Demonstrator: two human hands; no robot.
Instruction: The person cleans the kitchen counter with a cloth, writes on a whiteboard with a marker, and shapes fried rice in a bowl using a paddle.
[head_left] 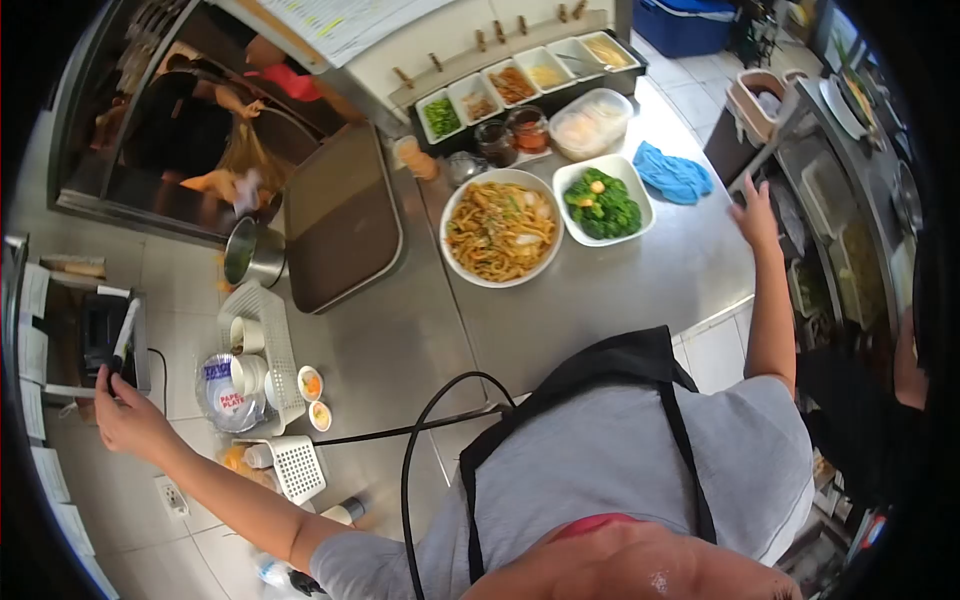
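My left hand (125, 415) is stretched out to the left. Its thumb and fingers come together at the dark lower end of a slender black-and-white thing (124, 335), in front of a black box-shaped device (100, 325); whether they grip it is unclear. My right hand (757, 215) reaches past the right end of the steel table, fingers apart, holding nothing. Nearest to it lies a crumpled blue cloth (672, 174). Between my arms stand a round white bowl of noodles (500, 228) and a squarish white bowl of broccoli (603, 202).
Topping containers (512, 86) line the table's back edge, near sauce jars (528, 130) and a clear-lidded tub (590, 124). A large brown tray (345, 215), a metal pot (254, 252) and a white basket (258, 310) stand at left. People (175, 120) show behind the opening.
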